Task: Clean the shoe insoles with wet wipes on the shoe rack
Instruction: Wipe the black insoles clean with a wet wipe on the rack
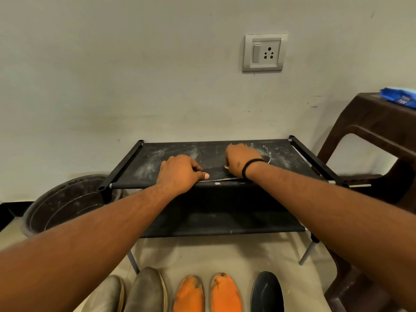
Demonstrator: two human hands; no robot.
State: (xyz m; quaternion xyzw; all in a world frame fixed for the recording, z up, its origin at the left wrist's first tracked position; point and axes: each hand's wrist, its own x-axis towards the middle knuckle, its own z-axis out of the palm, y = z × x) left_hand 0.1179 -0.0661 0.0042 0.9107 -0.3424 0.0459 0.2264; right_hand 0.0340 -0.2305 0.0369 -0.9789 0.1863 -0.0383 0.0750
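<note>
Insole (219, 173) being wiped on the shoe rack (157, 154), seen from the head camera.
Left hand (180, 173) pins its heel end flat; right hand (239, 159) curls over what seems a wipe (226, 167), mid-scrub. Next, likely strokes toward the toe, then more insoles (225, 293) from the floor.

One head-worn camera looks forward and down from close above the rack (225, 149), facing the wall (135, 64). Both forearms reach in from the near edge; shoes (207, 293) lie nearest.
</note>
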